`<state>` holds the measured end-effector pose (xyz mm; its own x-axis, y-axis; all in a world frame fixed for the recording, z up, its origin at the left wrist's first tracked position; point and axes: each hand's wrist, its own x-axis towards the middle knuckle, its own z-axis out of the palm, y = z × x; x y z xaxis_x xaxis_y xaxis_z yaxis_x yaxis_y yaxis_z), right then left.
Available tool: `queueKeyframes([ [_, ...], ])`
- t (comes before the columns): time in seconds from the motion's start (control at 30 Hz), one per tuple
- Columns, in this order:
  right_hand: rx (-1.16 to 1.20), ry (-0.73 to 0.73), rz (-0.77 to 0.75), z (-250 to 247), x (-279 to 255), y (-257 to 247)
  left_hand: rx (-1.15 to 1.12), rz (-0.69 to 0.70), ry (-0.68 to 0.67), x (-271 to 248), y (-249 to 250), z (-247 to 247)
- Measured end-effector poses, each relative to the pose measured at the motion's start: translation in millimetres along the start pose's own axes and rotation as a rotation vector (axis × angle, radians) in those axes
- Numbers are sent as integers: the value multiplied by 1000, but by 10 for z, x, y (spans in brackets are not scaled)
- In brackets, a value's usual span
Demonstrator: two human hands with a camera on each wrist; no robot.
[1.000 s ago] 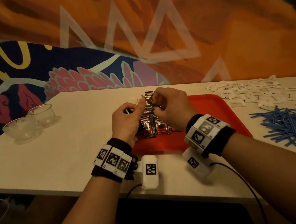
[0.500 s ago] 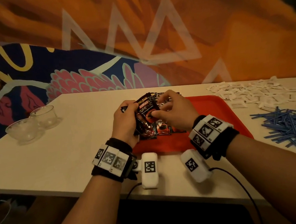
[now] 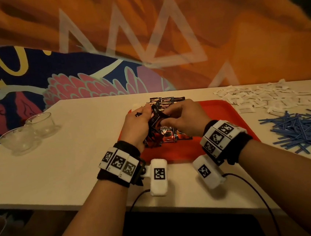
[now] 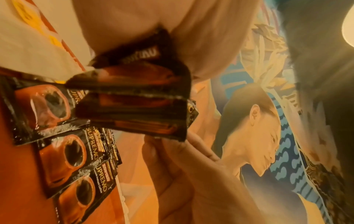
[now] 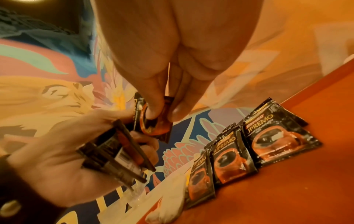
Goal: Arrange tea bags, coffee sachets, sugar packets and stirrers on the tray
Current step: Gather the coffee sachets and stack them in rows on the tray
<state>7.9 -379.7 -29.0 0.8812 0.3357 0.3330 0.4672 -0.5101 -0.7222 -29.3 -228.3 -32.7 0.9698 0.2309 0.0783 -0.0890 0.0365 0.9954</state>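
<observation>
A red tray (image 3: pixel 226 127) lies on the white table, with a row of black coffee sachets (image 3: pixel 167 135) (image 5: pixel 275 136) laid overlapping along its left side. My left hand (image 3: pixel 138 123) grips a stack of coffee sachets (image 4: pixel 138 112) (image 5: pixel 116 159) above the tray's left edge. My right hand (image 3: pixel 179 119) pinches one coffee sachet (image 5: pixel 155 125) between thumb and fingers, right beside the stack. White sugar packets (image 3: pixel 260 97) lie scattered on the table right of the tray, and blue stirrers (image 3: pixel 301 127) are heaped nearer me. No tea bags are in view.
Two empty glass bowls (image 3: pixel 27 133) stand at the table's left. A painted mural wall rises right behind the table's far edge. The table's near edge (image 3: pixel 63 202) runs below my wrists.
Both hands have come down closer to the tray with the sachets. The sachet pinched by my right hand has tipped down from upright towards the row.
</observation>
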Motion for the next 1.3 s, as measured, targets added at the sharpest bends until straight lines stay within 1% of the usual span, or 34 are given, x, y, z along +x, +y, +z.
queueKeyframes([
  [0.1, 4, -58, 69, -48, -2, 28, 10, 46, -12, 16, 13, 17],
  [0.17, -32, -71, 104, -71, 20, 59, 3, 57, 1, 37, -3, 25],
  [0.3, -120, -91, 238, -217, 81, 165, -53, -33, -3, 98, -38, 11],
  [0.43, -163, -121, 430, -369, 71, 376, -85, -96, 2, 155, -95, -78],
  [0.53, -203, -171, 558, -390, 33, 495, -122, -129, -6, 163, -121, -127],
  [0.63, -201, -244, 640, -349, 22, 520, -125, -140, -34, 172, -130, -145],
  [0.73, -193, -276, 671, -309, 39, 506, -124, -156, -47, 181, -141, -167],
  [0.93, -202, -262, 686, -259, 109, 450, -155, -172, -64, 195, -152, -203],
  [1.03, -200, -264, 682, -255, 115, 448, -148, -194, -68, 197, -158, -212],
  [1.3, -209, -268, 676, -280, 96, 443, -225, -211, -89, 212, -204, -200],
])
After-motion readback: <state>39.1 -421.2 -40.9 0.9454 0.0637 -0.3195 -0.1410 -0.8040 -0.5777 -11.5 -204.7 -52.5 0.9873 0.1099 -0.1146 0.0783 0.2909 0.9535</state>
